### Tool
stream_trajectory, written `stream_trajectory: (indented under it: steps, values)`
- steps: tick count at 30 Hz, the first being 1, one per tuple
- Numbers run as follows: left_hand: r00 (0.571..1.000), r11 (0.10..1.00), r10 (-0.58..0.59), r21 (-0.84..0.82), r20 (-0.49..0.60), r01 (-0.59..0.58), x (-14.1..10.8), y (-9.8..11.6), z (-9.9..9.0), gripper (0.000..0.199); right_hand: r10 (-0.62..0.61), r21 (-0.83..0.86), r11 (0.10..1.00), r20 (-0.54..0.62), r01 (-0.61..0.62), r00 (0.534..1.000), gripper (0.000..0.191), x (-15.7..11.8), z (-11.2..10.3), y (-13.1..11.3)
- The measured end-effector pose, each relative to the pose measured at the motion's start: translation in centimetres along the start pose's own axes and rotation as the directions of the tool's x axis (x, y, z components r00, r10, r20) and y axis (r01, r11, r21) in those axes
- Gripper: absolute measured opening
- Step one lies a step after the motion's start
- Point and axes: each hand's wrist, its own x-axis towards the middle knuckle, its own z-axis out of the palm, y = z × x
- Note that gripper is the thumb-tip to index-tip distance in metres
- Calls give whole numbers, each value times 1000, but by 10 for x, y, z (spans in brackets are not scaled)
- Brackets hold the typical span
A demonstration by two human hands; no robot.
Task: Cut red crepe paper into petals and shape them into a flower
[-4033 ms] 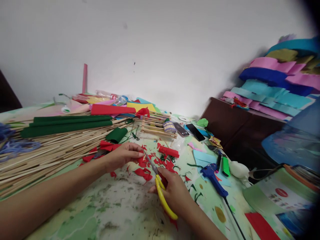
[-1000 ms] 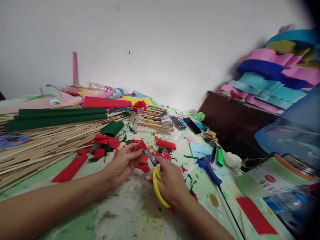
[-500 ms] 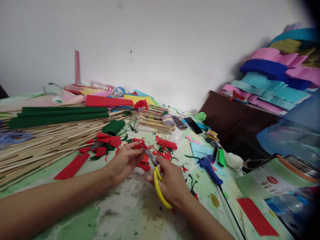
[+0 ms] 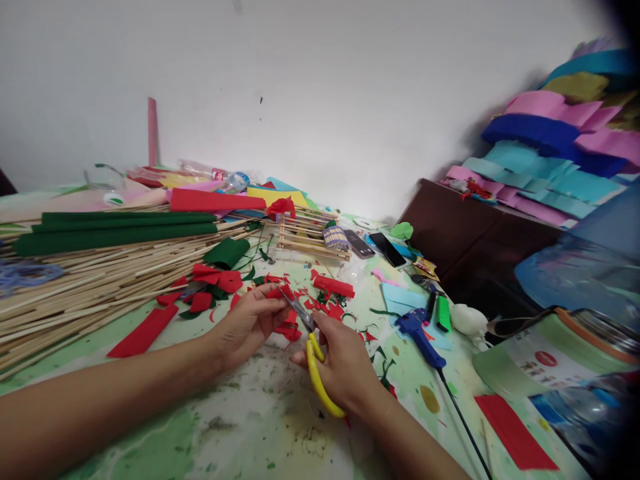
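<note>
Between the fingertips of my left hand (image 4: 254,319) is a small red piece of paper or felt (image 4: 278,291), pinched at its edge. My right hand (image 4: 345,363) grips a pair of scissors with yellow handles (image 4: 320,380). The metal blades (image 4: 299,311) point up and left, and their tips touch or overlap the red piece. Whether the blades are fully closed is hard to tell. Beneath and beyond both hands lie many red scraps (image 4: 327,307). A rolled red strip (image 4: 334,287) rests just past the blades.
Thin wooden sticks (image 4: 100,287) and green rolls (image 4: 125,227) spread across the left. A small stick frame (image 4: 310,243) and phones (image 4: 387,251) lie at the back. To the right are a blue glue gun (image 4: 420,337) with its cord, a green lighter (image 4: 443,313) and a green container (image 4: 525,353).
Both hands stay nearly in place, with the blade tips still at the red piece. The whole view has shifted very slightly.
</note>
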Motion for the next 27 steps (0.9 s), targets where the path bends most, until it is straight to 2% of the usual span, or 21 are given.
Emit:
stream_trajectory:
  steps: [4, 12, 27]
  values:
    - [1000, 1000, 16, -18, -24, -16, 0, -2, 0, 23, 4, -6, 1000, 8, -4, 1000, 29, 0, 0, 1]
    - [999, 998, -33, -55, 7, 33, 2, -1, -3, 25, -6, 19, 1000, 6, 6, 1000, 30, -1, -1, 1]
    - [998, 996, -44, -76, 48, 47, 3, 1, -3, 24, 1, 13, 1000, 28, -1, 1000, 28, 0, -1, 2]
